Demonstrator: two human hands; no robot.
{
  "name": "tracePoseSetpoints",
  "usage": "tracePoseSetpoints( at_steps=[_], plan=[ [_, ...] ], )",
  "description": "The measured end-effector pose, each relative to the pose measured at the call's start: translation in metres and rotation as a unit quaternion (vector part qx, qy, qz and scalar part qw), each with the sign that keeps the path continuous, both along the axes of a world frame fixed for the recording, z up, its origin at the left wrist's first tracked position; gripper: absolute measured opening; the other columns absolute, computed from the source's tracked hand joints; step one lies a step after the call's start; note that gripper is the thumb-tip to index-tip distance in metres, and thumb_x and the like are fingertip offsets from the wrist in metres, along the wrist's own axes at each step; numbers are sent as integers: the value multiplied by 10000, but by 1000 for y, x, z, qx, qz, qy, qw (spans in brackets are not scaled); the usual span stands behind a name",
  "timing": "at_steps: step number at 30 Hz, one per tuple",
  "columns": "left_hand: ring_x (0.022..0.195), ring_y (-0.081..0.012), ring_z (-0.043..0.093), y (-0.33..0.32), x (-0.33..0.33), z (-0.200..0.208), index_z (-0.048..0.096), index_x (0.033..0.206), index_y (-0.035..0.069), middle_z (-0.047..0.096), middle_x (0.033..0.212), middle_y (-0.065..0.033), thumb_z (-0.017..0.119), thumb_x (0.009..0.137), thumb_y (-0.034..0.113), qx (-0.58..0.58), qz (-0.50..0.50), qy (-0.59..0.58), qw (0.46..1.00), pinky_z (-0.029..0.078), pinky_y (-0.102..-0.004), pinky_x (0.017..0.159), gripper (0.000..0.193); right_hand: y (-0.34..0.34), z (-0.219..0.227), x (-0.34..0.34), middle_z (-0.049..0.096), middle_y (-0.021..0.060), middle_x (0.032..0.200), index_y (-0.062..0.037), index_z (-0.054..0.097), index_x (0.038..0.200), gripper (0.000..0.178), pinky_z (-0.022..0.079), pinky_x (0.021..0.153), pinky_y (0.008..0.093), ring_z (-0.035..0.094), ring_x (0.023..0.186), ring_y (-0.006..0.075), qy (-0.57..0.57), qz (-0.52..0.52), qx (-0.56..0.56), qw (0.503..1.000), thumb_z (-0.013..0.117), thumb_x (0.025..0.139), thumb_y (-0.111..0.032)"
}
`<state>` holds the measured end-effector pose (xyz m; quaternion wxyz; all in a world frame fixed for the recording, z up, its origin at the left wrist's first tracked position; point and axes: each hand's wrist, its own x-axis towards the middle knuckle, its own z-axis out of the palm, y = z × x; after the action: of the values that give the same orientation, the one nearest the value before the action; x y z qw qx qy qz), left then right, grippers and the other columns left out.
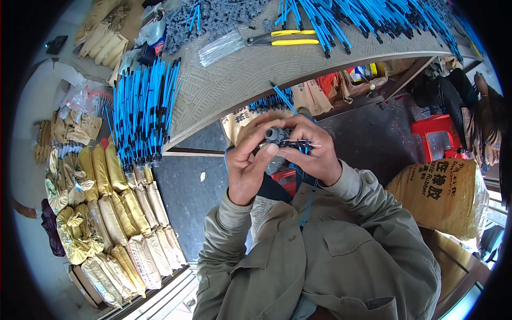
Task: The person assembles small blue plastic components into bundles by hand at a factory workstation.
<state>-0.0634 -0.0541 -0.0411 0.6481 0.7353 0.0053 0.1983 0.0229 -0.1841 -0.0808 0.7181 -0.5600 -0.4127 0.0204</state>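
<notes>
In front of my chest, my left hand (248, 154) is closed round a dark grey plastic fitting (274, 134) with a round open mouth. My right hand (317, 149) is closed on the fitting's other side. A blue tube (285, 100) with a black end sticks up from between the hands. A blue length also hangs below, in line with it, down my jacket. Across the right fingers lie thin pale strips (312, 144) beside small black parts. How these pieces join is hidden by the fingers.
On the grey table (213, 88) lie many blue tubes (368, 18), yellow-handled pliers (293, 38), a bundle of clear strips (221, 49) and a heap of grey fittings (208, 24). More tubes (144, 106) hang off its left edge. Sacks (122, 218), a red stool (437, 136) and another person's arm (485, 112) are around.
</notes>
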Motion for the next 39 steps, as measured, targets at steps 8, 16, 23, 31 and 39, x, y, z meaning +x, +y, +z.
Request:
tracePoseSetpoints(
  at_steps=[8,16,23,31,39],
  plan=[
    [1060,-204,510,-9,-9,-13,596,1099,-43,623,1059,-128,610,839,84,24,92,-37,995,361,-334,929,290,-7,-7,-10,555,127,883,7,534,808,151,416,662,289,524,756,186,15,6,-29,999,668,747,-25],
    [991,-179,521,-14,-13,-16,589,1109,-48,611,1058,-136,574,851,103,37,147,-48,987,389,-320,906,299,-5,-8,-10,525,130,805,49,522,815,116,399,606,296,502,684,211,-46,-21,-42,998,602,785,-30],
    [1021,-192,501,-7,-11,-14,585,1083,-57,599,1067,-124,593,851,110,30,110,-37,993,380,-305,902,286,-5,-3,5,535,155,789,43,549,924,201,415,556,340,517,628,284,-6,85,-95,992,642,800,-85],
    [1019,-166,497,-20,-14,-21,566,1094,-48,587,1063,-108,586,863,109,-57,123,-14,991,385,-278,889,280,-4,-13,9,555,146,818,30,548,960,239,428,574,338,536,649,286,-18,103,-101,989,652,802,-116],
    [918,-132,524,-24,-9,-29,569,1070,-67,602,1012,-108,571,882,154,-61,189,-40,979,406,-260,831,290,-4,-21,-20,598,129,887,29,563,1018,287,479,652,313,603,738,266,-111,-138,-63,982,675,776,-77]
  ],
)
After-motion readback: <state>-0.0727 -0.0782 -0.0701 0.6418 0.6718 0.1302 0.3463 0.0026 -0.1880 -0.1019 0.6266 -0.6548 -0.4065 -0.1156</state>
